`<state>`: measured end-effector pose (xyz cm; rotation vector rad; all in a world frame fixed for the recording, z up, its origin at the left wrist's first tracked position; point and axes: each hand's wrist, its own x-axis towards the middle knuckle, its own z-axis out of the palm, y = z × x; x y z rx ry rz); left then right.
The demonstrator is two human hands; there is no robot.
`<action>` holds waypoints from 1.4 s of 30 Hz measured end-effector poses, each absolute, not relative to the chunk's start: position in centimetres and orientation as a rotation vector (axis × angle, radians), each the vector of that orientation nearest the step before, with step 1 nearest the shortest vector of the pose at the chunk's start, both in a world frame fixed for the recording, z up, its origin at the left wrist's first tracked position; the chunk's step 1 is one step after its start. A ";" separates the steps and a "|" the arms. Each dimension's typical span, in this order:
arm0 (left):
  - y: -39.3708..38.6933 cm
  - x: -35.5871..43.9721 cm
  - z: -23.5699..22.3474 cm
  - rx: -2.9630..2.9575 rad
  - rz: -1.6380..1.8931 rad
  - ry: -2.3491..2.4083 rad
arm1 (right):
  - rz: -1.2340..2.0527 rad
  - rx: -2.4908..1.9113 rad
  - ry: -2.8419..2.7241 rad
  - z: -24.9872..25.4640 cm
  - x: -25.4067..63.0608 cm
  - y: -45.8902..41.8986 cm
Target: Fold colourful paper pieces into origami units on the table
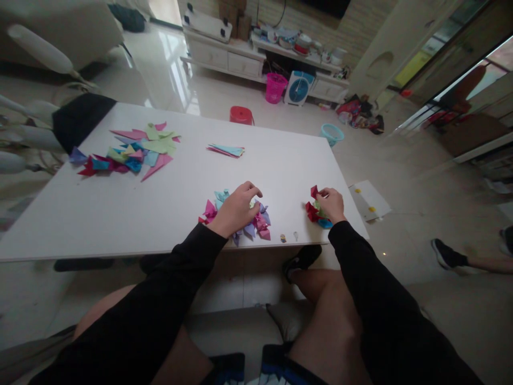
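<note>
My left hand (239, 207) hovers over or rests on a pile of folded paper pieces (262, 220) in pink, purple and light blue near the table's front edge. Its fingers are curved and apart, and nothing shows between them. To the right, my right hand (332, 204) pinches a red folded paper piece (314, 191) at its fingertips. Just under that hand lies a smaller group of red, green and blue folded papers (311, 212), partly hidden by the fingers. Two small flat items, a yellowish sticker-like one (283, 238) and a pale one (295, 235), lie between the piles.
On the white table (276, 160), a large heap of coloured papers (132, 149) lies at the far left. A thin stack of paper strips (225, 151) sits in the back middle. A red stool (241, 115) and a blue basket (332, 133) stand beyond the far edge.
</note>
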<state>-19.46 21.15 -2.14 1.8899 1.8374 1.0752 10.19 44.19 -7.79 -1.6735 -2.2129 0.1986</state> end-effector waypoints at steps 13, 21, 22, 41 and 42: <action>21.0 -19.9 -2.5 1.903 1.030 1.827 | 0.132 -1.788 -2.215 -11.2 8.6 44.7; 20.2 -20.7 -2.5 1.898 1.011 1.858 | 0.141 -1.944 -2.253 -11.2 9.1 45.4; 20.2 -20.8 -2.5 1.900 1.004 1.862 | 0.144 -1.958 -2.266 -11.2 9.2 45.5; 21.0 -33.6 -6.3 0.549 1.370 2.311 | 0.034 -1.296 -2.450 -5.5 2.8 40.6; 20.6 -35.1 -6.6 0.441 1.381 2.341 | 0.047 -1.270 -2.459 -5.4 2.7 40.2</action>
